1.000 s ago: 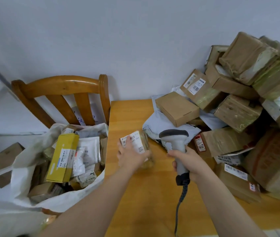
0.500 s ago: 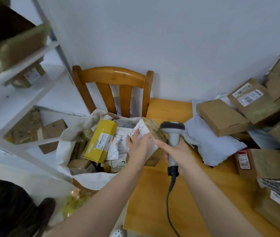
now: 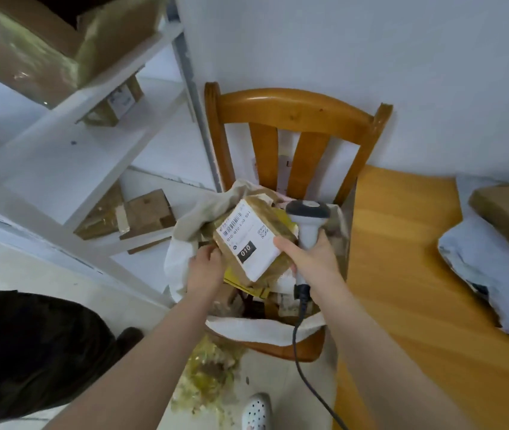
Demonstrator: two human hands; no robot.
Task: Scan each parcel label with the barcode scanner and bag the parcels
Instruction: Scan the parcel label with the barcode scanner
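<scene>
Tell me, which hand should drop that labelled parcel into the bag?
Probably left. The left hand holds the parcel over the white bag; the right hand is wrapped round the scanner.

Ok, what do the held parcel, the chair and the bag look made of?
Small brown box-shaped parcel: cardboard, probably wrapped in clear tape, given its glossy wrinkled sheen; matte white paper label. Curved-back orange-brown chair: varnished wood, grain and knots show. White sack: soft cloth or woven plastic, unclear; it folds limply.
</scene>
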